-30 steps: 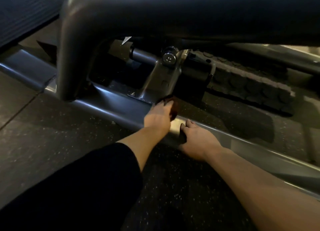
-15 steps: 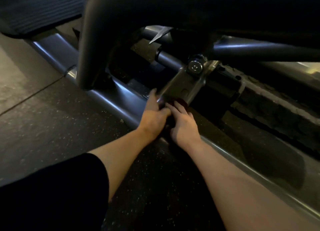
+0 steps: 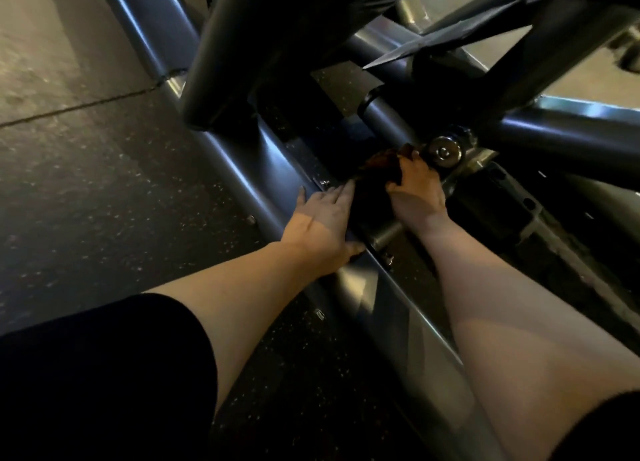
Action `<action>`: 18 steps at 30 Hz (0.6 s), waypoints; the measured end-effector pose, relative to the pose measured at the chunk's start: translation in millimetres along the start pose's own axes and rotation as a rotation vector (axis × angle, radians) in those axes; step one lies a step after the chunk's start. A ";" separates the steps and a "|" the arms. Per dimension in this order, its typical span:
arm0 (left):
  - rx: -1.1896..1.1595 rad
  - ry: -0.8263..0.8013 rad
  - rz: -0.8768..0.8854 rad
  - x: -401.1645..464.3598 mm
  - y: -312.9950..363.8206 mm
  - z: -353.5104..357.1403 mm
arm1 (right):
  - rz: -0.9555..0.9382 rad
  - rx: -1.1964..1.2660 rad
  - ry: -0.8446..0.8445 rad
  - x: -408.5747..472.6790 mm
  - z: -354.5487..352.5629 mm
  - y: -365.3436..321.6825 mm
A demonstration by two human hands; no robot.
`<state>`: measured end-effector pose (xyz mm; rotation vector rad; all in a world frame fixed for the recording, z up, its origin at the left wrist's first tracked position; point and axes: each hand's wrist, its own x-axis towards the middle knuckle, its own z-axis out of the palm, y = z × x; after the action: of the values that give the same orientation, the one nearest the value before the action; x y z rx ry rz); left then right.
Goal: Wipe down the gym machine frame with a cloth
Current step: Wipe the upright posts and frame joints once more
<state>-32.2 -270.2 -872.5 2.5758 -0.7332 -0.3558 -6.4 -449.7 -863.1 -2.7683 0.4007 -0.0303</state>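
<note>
A dark cloth [image 3: 375, 176] lies bunched on the gym machine frame [image 3: 242, 170], just below a shiny bolt [image 3: 444, 151]. The right hand [image 3: 415, 187] grips the cloth, fingers curled over it beside the bolt. The left hand [image 3: 323, 223] rests flat on the low frame rail, fingers straight, touching the cloth's edge. Both forearms reach forward over the speckled floor [image 3: 104, 190].

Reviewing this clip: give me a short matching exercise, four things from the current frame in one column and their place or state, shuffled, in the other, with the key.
Things
1. left hand
2. right hand
3. cloth
4. shiny bolt head

Places or states
A. dark and bunched, between the two hands
B. fingers straight, flat on the low frame rail
C. on the pivot joint, just beyond the right hand
D. gripping the cloth

Pairs: 1-B, 2-D, 3-A, 4-C
</note>
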 end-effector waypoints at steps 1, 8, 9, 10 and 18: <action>-0.011 -0.006 -0.009 0.7 1.4 -1.7 | -0.022 -0.090 -0.019 8.5 -2.3 1.6; 0.034 -0.128 -0.018 7.1 5.2 -5.5 | -0.059 -0.203 -0.069 26.2 -3.5 -0.1; 0.041 -0.127 -0.016 7.3 5.8 -5.0 | -0.069 -0.200 -0.017 20.2 -5.1 0.2; 0.047 -0.114 -0.014 8.2 6.9 -3.1 | -0.082 -0.193 0.046 12.1 -6.8 2.6; -0.004 -0.021 -0.078 6.6 16.2 2.0 | -0.255 -0.260 0.465 -26.7 -33.4 29.8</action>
<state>-34.4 -286.9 -867.5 2.6053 -0.6404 -0.4093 -42.4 -480.1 -841.0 -3.0372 0.1665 -0.7422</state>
